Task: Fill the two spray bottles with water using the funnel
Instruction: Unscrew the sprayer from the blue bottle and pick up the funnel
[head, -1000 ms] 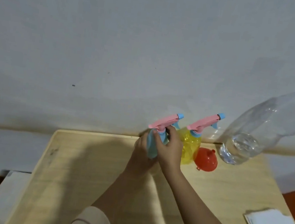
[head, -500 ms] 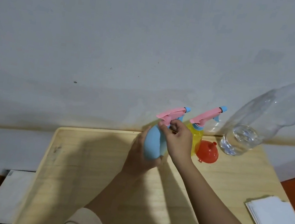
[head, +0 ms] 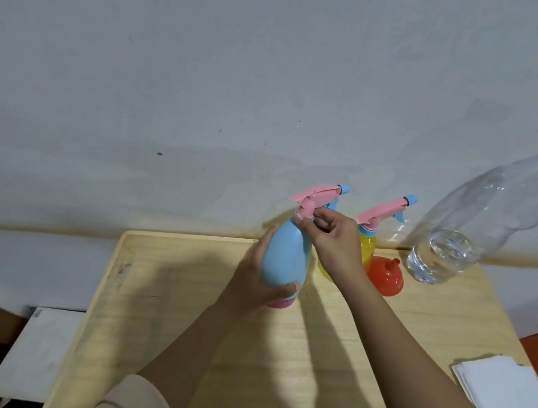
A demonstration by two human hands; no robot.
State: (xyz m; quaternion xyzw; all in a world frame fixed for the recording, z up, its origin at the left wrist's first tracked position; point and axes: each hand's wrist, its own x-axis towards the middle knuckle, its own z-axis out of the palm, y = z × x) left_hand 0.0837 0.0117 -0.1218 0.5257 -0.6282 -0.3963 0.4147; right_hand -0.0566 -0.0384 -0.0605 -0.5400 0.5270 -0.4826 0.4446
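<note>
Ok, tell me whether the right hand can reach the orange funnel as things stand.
Probably yes. The funnel sits uncovered on the table beside the wrist of the right hand, next to the yellow spray bottle. That hand pinches the neck of the blue spray bottle and must let go first.

Nothing could be read; the small label (head: 37,312) on the white board (head: 32,354) off the tabletop's (head: 151,291) left edge was blurred.
</note>
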